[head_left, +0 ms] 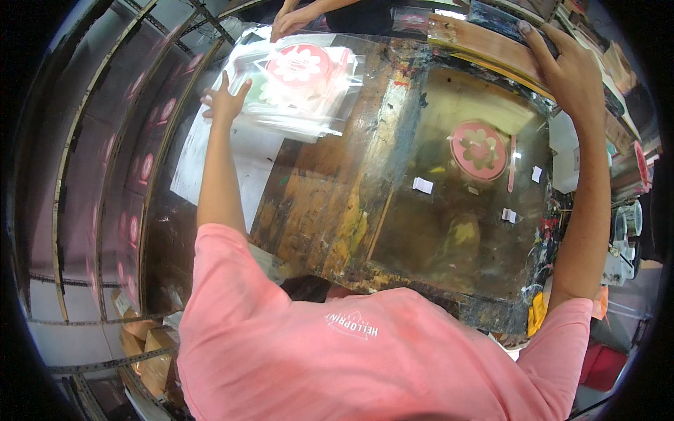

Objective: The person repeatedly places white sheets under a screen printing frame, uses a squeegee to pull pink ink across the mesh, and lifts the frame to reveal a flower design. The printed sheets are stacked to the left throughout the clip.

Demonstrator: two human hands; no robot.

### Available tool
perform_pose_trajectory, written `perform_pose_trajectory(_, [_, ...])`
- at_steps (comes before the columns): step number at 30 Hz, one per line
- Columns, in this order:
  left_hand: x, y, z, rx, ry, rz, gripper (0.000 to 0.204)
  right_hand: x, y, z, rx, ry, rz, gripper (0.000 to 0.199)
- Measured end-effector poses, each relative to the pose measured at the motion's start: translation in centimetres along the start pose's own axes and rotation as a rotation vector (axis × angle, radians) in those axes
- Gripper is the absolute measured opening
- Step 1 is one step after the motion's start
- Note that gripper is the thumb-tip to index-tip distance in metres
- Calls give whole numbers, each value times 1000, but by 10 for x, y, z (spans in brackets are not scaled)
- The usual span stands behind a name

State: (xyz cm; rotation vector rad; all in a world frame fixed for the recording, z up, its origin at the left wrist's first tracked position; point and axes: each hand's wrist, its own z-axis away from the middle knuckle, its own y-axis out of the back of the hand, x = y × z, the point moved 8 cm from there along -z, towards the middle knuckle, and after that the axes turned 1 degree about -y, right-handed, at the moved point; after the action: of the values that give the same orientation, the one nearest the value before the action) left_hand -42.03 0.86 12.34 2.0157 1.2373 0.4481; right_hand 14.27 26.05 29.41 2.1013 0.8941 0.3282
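My left hand [226, 102] has its fingers spread at the left edge of a stack of clear plastic sheets [295, 123]. A pink round flower print [298, 64] shows on the sheets. At the far right, my right hand [572, 74] is closed over the end of a wooden bar [484, 49] with a yellow lower edge; some fingers are hidden behind it. Below the bar lies a dark, glossy panel [428, 235] bearing another pink round flower print [479, 151] and a thin pink strip [512, 163]. Small white tabs [423, 184] sit around that print.
Another person's hands [289, 22] are at the far edge of the stack. White paper [217, 165] lies under the sheets on the paint-stained wooden table [316, 203]. A rack [119, 168] with several printed sheets stands left. Tubs and containers [628, 221] crowd the right side.
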Motion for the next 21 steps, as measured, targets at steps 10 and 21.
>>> perform_pose_trajectory(10, [101,72,134,-200,-425,821,33,-21,11,-1,196,436,158,51])
perform_pose_trajectory(21, [120,144,54,42,-513,960,22,-31,26,-2,92,11,17,55])
